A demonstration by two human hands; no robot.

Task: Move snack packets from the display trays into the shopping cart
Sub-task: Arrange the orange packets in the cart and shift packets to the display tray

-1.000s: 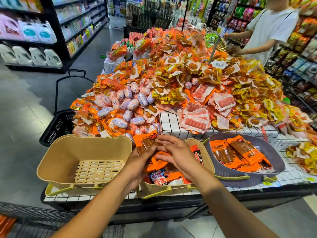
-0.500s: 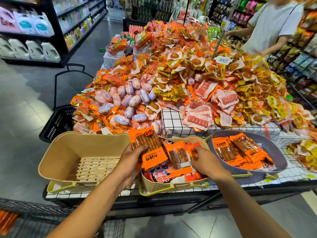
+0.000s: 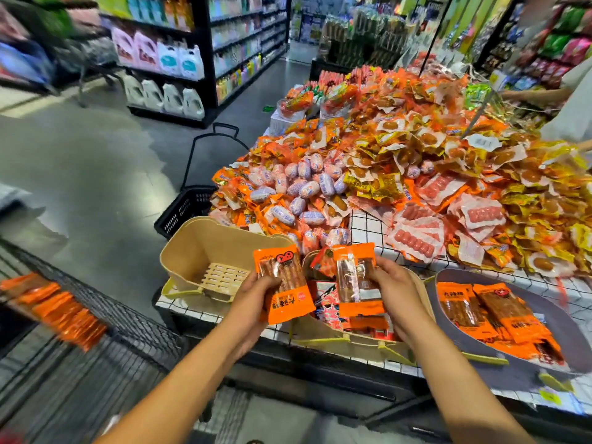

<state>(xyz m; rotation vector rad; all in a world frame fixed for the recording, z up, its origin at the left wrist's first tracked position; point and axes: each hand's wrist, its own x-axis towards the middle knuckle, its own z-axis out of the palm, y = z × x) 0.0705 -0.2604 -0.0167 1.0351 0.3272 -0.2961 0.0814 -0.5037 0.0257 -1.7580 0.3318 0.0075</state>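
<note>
My left hand (image 3: 253, 294) grips an orange snack packet (image 3: 283, 283) held upright above the table edge. My right hand (image 3: 392, 288) grips another orange packet (image 3: 354, 277) over the middle beige tray (image 3: 336, 342), which still holds several packets. The left beige tray (image 3: 198, 248) shows only its slotted floor. A grey oval tray (image 3: 563, 331) at the right holds several orange packets. The wire shopping cart (image 3: 105, 334) stands at the lower left with orange packets (image 3: 64, 312) inside it.
A big heap of loose snack packets (image 3: 400, 174) covers the display table behind the trays. A black basket (image 3: 185, 209) stands on the floor by the table's left side. Another person's arm (image 3: 538, 94) reaches in at the far right. Shelves of bottles (image 3: 166, 59) line the aisle.
Both hands lifted packets out of the middle tray and drew apart. The view swung left, bringing the cart into sight.
</note>
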